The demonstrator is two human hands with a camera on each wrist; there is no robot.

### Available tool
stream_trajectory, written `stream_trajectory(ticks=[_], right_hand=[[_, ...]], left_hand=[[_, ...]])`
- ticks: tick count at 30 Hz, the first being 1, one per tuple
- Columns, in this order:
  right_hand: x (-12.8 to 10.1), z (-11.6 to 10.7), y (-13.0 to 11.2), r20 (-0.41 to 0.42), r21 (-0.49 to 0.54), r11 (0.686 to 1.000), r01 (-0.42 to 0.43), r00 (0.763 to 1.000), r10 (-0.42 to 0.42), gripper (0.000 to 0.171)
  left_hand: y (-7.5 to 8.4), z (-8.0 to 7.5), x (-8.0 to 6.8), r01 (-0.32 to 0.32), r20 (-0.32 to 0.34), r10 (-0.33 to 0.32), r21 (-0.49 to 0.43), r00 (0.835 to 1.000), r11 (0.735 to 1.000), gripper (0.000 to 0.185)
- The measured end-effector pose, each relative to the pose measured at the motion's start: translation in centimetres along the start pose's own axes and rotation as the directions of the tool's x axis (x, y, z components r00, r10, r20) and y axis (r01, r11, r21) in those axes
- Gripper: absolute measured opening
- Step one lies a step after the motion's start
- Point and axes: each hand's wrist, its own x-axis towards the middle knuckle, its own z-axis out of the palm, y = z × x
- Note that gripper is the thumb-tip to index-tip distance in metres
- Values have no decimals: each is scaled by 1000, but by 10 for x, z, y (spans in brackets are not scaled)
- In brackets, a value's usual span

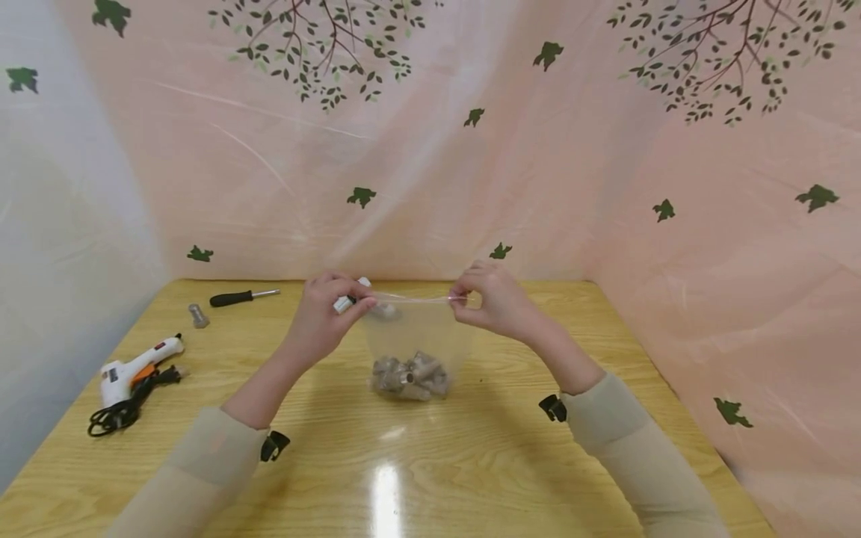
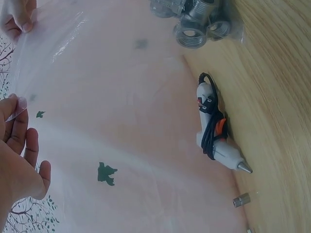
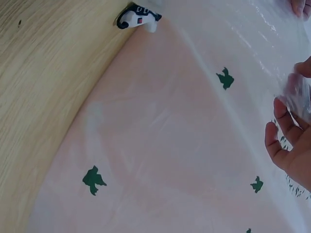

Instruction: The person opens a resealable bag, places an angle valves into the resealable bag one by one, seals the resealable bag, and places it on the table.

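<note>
A clear plastic zip bag (image 1: pixel 417 332) stands upright on the table, its mouth pulled into a straight line. Several grey threaded metal fittings (image 1: pixel 410 377) lie in its bottom; the left wrist view shows their ringed ends. My left hand (image 1: pixel 326 310) pinches the left top corner between thumb and forefinger. At the opposite corner, my right hand (image 1: pixel 494 302) pinches the edge the same way. In the right wrist view, the clear film (image 3: pixel 296 92) passes between the thumb and fingers of the right hand (image 3: pixel 296 150).
On the left of the wooden table (image 1: pixel 323 478) lies a white glue gun (image 1: pixel 137 370) with coiled black cord. Beyond it are a small metal fitting (image 1: pixel 198 315) and a black-handled screwdriver-like tool (image 1: pixel 244 297). A white-and-black object (image 3: pixel 140 18) sits behind the bag. Printed cloth surrounds the table.
</note>
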Motion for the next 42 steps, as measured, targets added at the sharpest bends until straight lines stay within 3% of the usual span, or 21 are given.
stream_trajectory(ticks=[14, 19, 22, 26, 32, 35, 39, 42], right_hand=[[-23, -15, 20, 3, 80, 992, -96, 995, 96, 5], [-44, -28, 32, -6, 183, 954, -239, 970, 244, 9], [-54, -30, 31, 16, 212, 945, -248, 968, 251, 9], [-62, -14, 23, 69, 273, 949, -160, 987, 147, 13], [-76, 15, 5, 177, 435, 885, -165, 979, 96, 26], [-79, 31, 1, 219, 453, 877, -163, 973, 67, 39], [-78, 45, 0, 202, 439, 880, -180, 974, 98, 44], [-78, 51, 5, 174, 427, 883, -197, 976, 134, 44]], left_hand=[[-5, -13, -1, 61, -3, -61, 27, 998, 998, 5], [-11, -17, -2, 111, -32, -110, 59, 993, 992, 8], [-8, -15, 2, 84, -30, -82, 61, 996, 995, 8], [-6, -11, 8, 75, -29, -74, 47, 997, 996, 8], [-10, -11, 5, 159, -22, -159, 31, 987, 987, 9], [-12, -12, 1, 186, -26, -186, 11, 982, 982, 9], [-14, -13, -8, 154, 1, -154, -13, 988, 988, 14], [-16, -13, -22, 90, 71, -83, -97, 994, 991, 42]])
